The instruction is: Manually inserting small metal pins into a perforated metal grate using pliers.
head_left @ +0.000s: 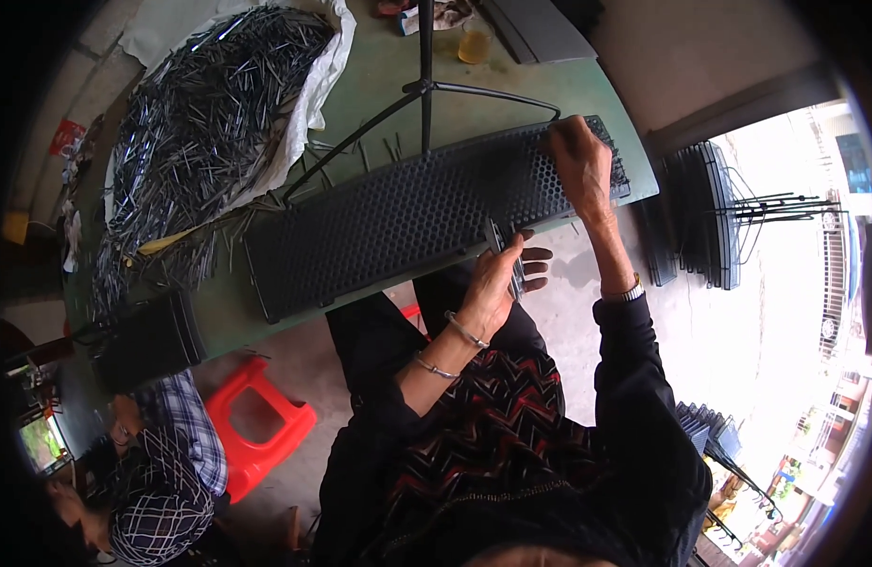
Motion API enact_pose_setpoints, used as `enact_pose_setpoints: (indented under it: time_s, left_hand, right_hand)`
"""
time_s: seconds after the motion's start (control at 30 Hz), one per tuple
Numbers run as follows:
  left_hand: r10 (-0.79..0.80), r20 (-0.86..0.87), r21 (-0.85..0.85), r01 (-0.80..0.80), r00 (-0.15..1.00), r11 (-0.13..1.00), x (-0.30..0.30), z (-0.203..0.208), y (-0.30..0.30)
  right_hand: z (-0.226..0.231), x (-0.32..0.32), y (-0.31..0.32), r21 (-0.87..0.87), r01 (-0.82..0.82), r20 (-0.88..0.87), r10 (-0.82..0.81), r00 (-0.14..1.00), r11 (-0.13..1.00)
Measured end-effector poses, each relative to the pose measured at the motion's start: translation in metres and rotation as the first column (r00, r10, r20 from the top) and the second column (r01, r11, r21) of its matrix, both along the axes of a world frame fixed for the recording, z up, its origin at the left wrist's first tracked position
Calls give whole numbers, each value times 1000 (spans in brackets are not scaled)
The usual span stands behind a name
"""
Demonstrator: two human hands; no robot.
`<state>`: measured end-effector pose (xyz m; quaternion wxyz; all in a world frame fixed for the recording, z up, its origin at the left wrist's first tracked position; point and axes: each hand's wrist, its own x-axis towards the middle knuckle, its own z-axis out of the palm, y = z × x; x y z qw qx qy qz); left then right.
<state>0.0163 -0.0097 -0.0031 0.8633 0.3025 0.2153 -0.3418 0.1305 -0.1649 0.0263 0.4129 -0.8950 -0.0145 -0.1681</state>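
A long black panel point(360, 236) full of small holes lies across the table's near edge in front of me. My left hand point(497, 279) is at the panel's front edge, its thumb and fingers closed on a slim bundle of thin dark strips point(497, 238). Over the right end of the panel, my right hand point(579, 165) has its fingers pressed together against the holes. What those fingertips pinch, if anything, is hidden. Short dark spikes point(611, 161) stand up at that end, beyond the hand.
An open white sack point(322, 66) heaped with dark strips point(218, 104) covers the table's left side. A black metal stand point(424, 90) rises behind the panel, near a glass of yellow liquid point(474, 42). A red stool point(284, 411) and another person point(171, 472) are at lower left. Stacked panels point(705, 217) stand at right.
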Motion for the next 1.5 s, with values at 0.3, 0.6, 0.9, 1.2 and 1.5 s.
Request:
enact_pose_setpoints:
  time_s: [0.3, 0.6, 0.9, 1.2, 1.5]
  left_hand:
    - [71, 28, 31, -72, 997, 997, -3, -3, 4]
    - [42, 48, 16, -42, 998, 999, -5, -2, 11]
    - [73, 103, 51, -78, 992, 996, -4, 14, 13]
    - [66, 197, 75, -82, 978, 994, -5, 14, 15]
    - [109, 125, 98, -122, 986, 988, -4, -3, 9]
  right_hand:
    - [-3, 13, -7, -20, -118, 41, 119, 992, 993]
    - [-3, 15, -2, -225, -131, 4, 135, 991, 966]
    - [-12, 7, 9, -421, -19, 97, 66, 993, 907]
    - [36, -63, 12, 152, -360, -474, 388, 791, 920]
    - [32, -56, 12, 191, 39, -226, 5, 974, 981]
